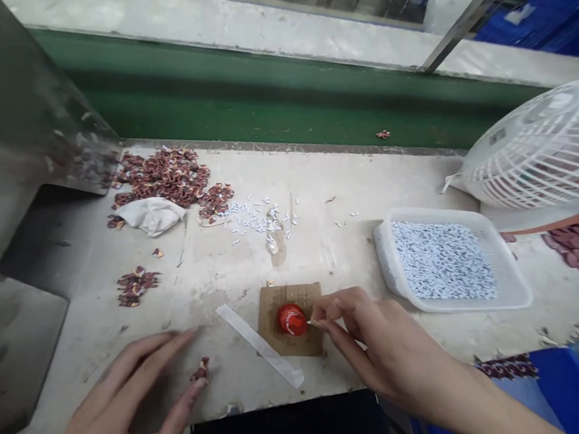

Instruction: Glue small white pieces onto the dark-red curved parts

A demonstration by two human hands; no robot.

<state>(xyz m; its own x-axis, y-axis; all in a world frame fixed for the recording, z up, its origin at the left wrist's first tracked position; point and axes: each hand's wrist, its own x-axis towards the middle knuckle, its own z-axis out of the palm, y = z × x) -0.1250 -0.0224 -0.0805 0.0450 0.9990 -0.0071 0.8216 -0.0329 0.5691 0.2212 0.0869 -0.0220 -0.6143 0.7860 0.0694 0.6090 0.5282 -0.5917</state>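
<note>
A tiny white piece (311,322) is pinched by the right hand (377,343) against the red part (291,319) on cardboard (291,320) at lower centre, left hand (128,400) spread flat; a slip could likely drop it.

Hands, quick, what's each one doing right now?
Left hand: open, flat on the table, fingertip at a small dark-red piece.
Right hand: pinching a tiny white piece.

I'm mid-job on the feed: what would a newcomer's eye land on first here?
Likely the small red rounded piece on a brown cardboard square at the near bench edge, with the right hand pinching something tiny and white beside it. Then the white plastic tray of pale bits at right, and the heap of dark red scraps far left.
</note>
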